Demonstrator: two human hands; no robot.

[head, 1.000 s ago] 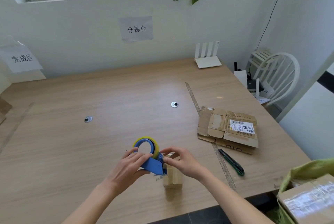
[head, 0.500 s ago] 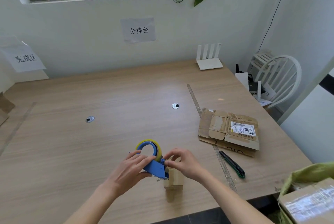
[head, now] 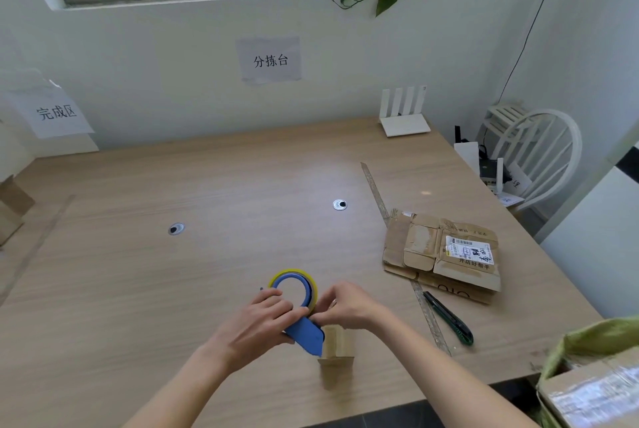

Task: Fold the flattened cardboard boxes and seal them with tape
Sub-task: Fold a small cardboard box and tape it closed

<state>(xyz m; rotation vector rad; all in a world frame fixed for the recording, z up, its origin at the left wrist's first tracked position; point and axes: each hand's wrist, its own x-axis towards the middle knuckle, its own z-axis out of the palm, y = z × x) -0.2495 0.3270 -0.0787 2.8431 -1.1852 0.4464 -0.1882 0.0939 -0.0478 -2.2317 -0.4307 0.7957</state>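
Far left, one brown cardboard piece (head: 12, 206) is sitting at the tabletop (head: 138, 289) edge, and two paper signs (head: 55, 113) are hanging on the wall, the second sign (head: 270, 60) more to the middle. Two metal grommets are sitting in the wood, one (head: 176, 229) left and one (head: 340, 204) right.

Down near the front edge, your left hand (head: 257, 327) is wrapping its fingers round the one blue tape dispenser (head: 300, 313), so that grip is closed on the handle. The yellow-edged tape roll on it is standing up on edge, ring end pointing away from you, the blue body running down and to the right to its cutter tip, which is touching the small box (head: 337, 346). That's one little plain brown box, standing upright just right of center near the front edge, long axis looking vertical, top partly hidden by your hands.

Your right hand (head: 347, 305) is curling its fingers at the roll's lower right, just above the box; can't tell if it's pinching tape or just pressing.

Further right, one long metal ruler (head: 427, 310) is lying front to back, one green utility knife (head: 449, 318) is lying just beside it, and the pile of flattened boxes (head: 442, 253) is looking like two or three layers, one with a shipping label. One white router (head: 403, 113) is standing at the back, one white chair (head: 539, 154) off the right edge, and one taped carton (head: 598, 393) is poking in at the bottom corner.
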